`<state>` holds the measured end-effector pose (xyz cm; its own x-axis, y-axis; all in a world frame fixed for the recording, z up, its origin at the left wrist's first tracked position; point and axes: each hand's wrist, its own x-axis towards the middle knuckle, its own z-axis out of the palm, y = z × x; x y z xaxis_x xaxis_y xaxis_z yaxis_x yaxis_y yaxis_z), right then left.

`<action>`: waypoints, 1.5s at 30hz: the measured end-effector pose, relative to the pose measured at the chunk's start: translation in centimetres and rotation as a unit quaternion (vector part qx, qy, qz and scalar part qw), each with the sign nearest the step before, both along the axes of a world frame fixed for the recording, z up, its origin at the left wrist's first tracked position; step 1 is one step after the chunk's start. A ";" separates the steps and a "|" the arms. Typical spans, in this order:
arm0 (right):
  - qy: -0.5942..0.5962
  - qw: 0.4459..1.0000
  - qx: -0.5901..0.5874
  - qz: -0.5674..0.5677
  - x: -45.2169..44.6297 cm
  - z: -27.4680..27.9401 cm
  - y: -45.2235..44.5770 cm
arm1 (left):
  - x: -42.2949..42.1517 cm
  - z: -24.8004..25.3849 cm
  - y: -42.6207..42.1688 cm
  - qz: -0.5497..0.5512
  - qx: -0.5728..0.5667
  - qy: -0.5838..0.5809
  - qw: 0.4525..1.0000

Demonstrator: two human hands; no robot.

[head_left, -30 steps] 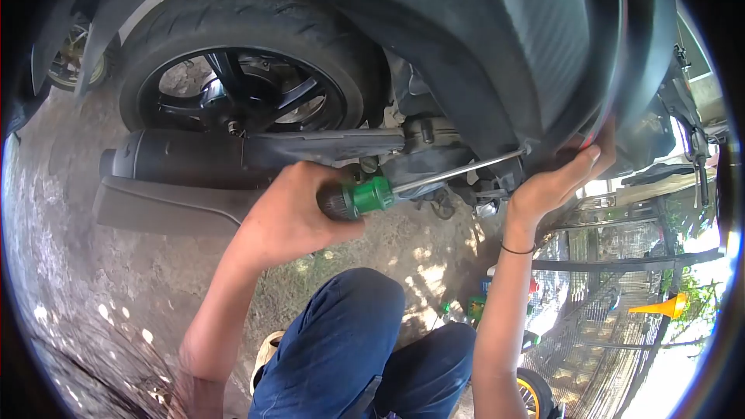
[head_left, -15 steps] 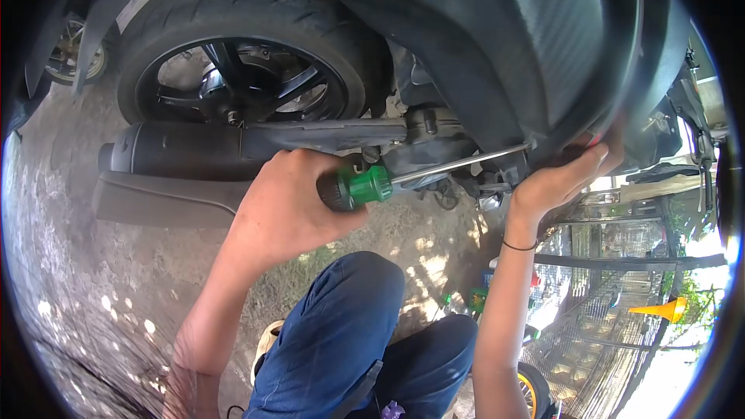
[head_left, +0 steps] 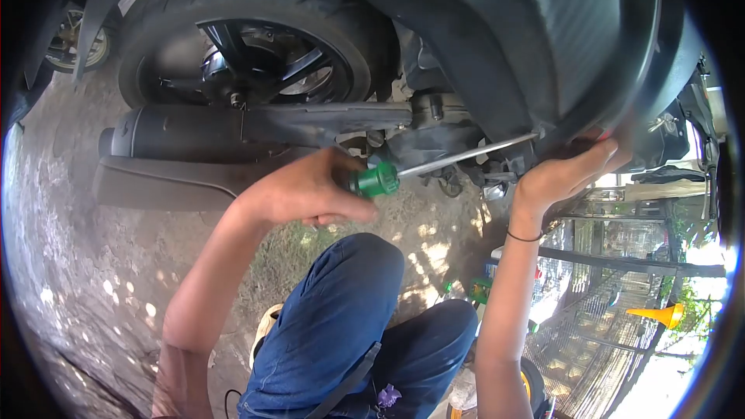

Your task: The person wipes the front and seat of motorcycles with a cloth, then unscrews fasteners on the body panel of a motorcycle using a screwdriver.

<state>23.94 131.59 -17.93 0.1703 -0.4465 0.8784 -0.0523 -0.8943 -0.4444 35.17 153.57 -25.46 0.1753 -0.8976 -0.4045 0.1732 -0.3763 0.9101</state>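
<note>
My left hand (head_left: 310,190) is closed round the handle of a green screwdriver (head_left: 378,180). The long metal shaft slants up to the right, and its tip meets the lower edge of the dark body panel (head_left: 497,54) of a motorcycle. On the right, my right hand (head_left: 570,174) reaches up beneath that panel beside the tip; the panel hides part of its fingers, and what they hold, if anything, is not visible. A black band circles the right wrist.
Above the left hand are the rear wheel (head_left: 240,62) and exhaust (head_left: 186,136). My knees (head_left: 334,302) are below. Bottles (head_left: 479,290) stand on the ground near the right forearm. An orange funnel (head_left: 660,315) is at the far right, by a mesh fence.
The left hand has changed its hold on the screwdriver, with the fingers now turned under the handle. In the view, the wheel and exhaust sit higher and the panel farther right.
</note>
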 end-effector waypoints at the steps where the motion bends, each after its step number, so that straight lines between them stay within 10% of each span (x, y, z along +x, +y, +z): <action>1: 0.002 1.000 0.000 -0.006 -0.1 -0.1 0.1 | -0.2 0.2 0.1 0.058 -0.002 -0.059 0.997; 8: 0.011 0.999 -0.037 0.007 0.2 0.8 1.0 | -1.7 1.1 1.2 0.203 -0.117 -0.444 0.865; 23: 0.004 0.997 -0.079 -0.021 0.2 1.7 1.6 | -7.5 -1.4 10.0 0.223 -0.001 -0.257 0.940; 45: 0.053 0.992 -0.085 -0.080 -1.3 3.9 2.7 | -9.8 2.0 18.4 0.459 0.016 -0.127 0.879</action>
